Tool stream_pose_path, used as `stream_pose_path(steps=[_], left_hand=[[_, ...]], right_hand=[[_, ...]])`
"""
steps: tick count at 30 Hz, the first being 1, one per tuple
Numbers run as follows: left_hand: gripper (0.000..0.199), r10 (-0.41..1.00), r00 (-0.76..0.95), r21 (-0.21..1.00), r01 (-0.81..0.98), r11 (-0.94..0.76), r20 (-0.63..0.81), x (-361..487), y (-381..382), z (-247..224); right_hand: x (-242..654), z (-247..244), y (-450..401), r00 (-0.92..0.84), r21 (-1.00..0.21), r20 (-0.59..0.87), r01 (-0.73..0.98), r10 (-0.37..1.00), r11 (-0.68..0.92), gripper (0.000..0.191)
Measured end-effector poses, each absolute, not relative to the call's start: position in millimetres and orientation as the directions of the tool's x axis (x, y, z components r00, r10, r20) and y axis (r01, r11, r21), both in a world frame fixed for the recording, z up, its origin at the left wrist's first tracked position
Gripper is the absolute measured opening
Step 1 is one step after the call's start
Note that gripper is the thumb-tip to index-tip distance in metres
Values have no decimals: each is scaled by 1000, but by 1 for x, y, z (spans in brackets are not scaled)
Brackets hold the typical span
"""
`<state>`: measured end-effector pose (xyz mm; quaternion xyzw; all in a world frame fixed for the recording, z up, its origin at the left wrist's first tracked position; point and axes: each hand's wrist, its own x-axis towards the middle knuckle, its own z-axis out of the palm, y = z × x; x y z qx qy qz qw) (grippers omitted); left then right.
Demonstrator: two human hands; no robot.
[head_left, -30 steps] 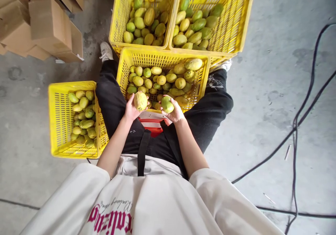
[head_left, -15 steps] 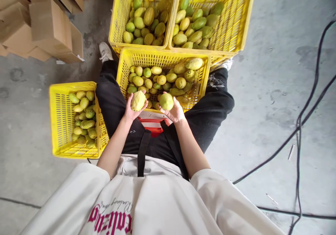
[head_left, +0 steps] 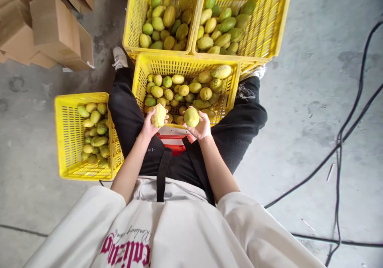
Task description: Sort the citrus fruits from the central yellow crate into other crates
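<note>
A pale yellow, bumpy fruit [head_left: 158,115] rests in my left hand [head_left: 149,125], whose fingers curl round its sides. My right hand [head_left: 202,127] holds a smoother, rounder yellow-green fruit [head_left: 191,117]. Both hands are apart, side by side over the near edge of the middle yellow crate [head_left: 185,62]. Many green and yellow fruits [head_left: 183,90] lie inside that crate, between my legs. Parts of the fingers are hidden beneath the held fruits.
Two yellow crates [head_left: 194,20] with more fruit stand beyond the middle one. Another fruit crate [head_left: 70,136] is on the floor at the left. Cardboard boxes [head_left: 54,28] lie at the upper left. Black cables [head_left: 339,144] cross the floor at the right.
The fruit in my left hand has shifted slightly right and is turned differently. My right hand's fruit has also moved a little to the right. Both remain held.
</note>
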<state>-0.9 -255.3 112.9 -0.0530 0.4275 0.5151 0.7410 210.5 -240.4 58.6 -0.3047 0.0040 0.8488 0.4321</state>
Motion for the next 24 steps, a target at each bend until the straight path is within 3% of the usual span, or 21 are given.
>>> stream_pose_path(steps=[10,16,24], left_hand=[[50,637,154,220,-856,468,-755,-1,-253,118],[40,644,131,237,-860,452,-754,-2,-252,119],[38,664,83,306,-841,447,-743,-1,-252,111]], right_hand=[[208,54,-239,-344,-285,-565,-772,750,-569,29],[215,47,-240,-440,-219,-505,-766,742,-604,40],[208,51,-241,-381,-308,-460,-779,802,-546,36]])
